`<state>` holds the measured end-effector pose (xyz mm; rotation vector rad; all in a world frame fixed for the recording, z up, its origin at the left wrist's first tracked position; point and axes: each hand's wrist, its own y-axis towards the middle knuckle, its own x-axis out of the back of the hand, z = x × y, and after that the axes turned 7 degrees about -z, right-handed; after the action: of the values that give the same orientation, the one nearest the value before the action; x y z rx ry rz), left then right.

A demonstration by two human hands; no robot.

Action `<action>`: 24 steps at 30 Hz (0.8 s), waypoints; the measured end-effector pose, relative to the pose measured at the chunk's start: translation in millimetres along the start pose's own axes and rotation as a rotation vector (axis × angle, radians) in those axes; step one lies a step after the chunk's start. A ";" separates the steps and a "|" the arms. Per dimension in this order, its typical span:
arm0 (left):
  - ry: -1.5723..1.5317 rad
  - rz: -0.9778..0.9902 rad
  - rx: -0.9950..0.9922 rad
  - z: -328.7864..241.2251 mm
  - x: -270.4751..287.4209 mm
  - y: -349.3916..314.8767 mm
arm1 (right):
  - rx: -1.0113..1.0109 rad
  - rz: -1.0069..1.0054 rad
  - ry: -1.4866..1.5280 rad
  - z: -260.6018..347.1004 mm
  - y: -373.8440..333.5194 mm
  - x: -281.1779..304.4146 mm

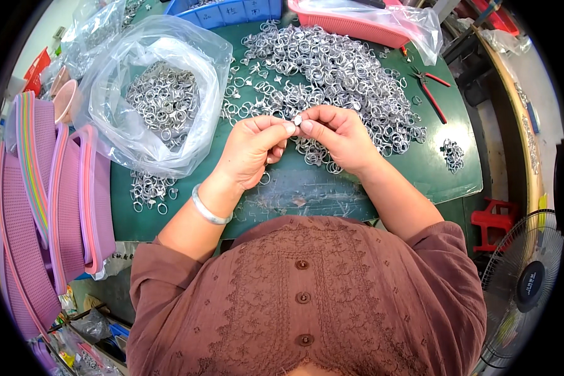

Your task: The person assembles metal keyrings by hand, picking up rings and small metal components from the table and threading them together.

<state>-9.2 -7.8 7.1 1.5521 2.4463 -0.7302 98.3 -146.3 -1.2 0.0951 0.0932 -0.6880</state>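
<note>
My left hand point(257, 145) and my right hand point(336, 133) meet above the near edge of a big heap of silver-grey metal rings point(357, 81). Between the pinched thumbs and forefingers is one small metal ring point(297, 120), mostly hidden by the fingertips, its pale flat top showing. Both hands are closed on it. Loose rings lie beneath and around my hands. Left of them, an open clear plastic bag point(213, 56) holds many more rings, and a small group of rings point(150, 191) lies on the table in front of it.
Red-handled pliers point(433, 103) and a small ring pile point(452, 155) lie on the green table point(445, 178) at right. A pink basket point(357, 28) and a blue bin point(225, 14) stand behind. Stacked purple baskets point(37, 207) crowd the left. A fan point(520, 282) and red stool point(495, 224) are lower right.
</note>
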 end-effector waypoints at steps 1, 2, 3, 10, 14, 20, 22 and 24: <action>-0.002 -0.002 0.000 0.0 0.0 -0.1 | 0.000 0.000 0.000 0.3 -0.1 -0.2; -0.001 -0.001 0.000 0.1 0.1 0.0 | 0.007 -0.002 -0.015 1.0 -0.2 -0.4; -0.019 0.002 0.000 0.6 0.5 0.3 | 0.014 -0.004 -0.030 1.3 -0.5 -0.6; -0.050 0.026 0.001 0.6 2.3 0.7 | 0.068 -0.014 -0.060 -3.1 0.0 0.6; -0.050 0.024 0.001 0.7 2.6 1.2 | 0.165 -0.069 -0.130 -5.1 0.3 -0.4; -0.061 0.020 0.005 1.3 2.4 1.3 | 0.363 -0.135 -0.361 1.5 -1.4 -3.3; -0.006 -0.015 -0.034 1.6 0.4 1.1 | 0.436 -0.145 -0.437 2.2 -1.1 -3.2; 0.069 -0.040 -0.088 3.5 -3.0 0.3 | 0.683 -0.155 -0.663 2.7 -0.1 -2.4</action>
<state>-8.0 -11.7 5.1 1.5249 2.5288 -0.5762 96.6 -145.2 1.7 0.5112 -0.7834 -0.8524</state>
